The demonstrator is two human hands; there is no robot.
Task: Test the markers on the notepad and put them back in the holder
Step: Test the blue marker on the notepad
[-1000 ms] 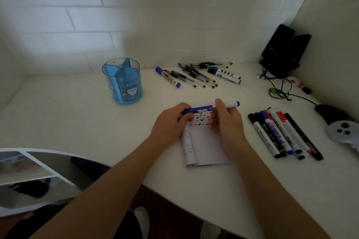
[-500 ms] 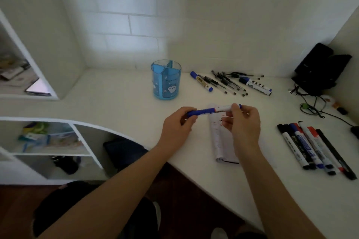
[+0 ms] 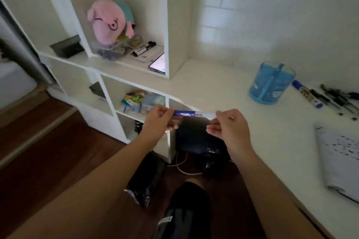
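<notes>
Moved left since the earlier frame, out past the counter [image 3: 223, 83] edge: my left grip [image 3: 159, 120] pinching one end of the blue marker [image 3: 191, 114], my right grip [image 3: 231, 128] pinching the other, held level. The holder [image 3: 270, 85] stands further right, no marker seen inside. The notepad [image 3: 338, 161], far right, shows test marks. Judgement: this marker tested; its return outstanding

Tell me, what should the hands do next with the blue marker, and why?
Probably carry the blue marker right and drop it in the blue holder. Both the left hand and right hand grip its ends out past the desk edge, and the notepad already carries many test marks.
</notes>
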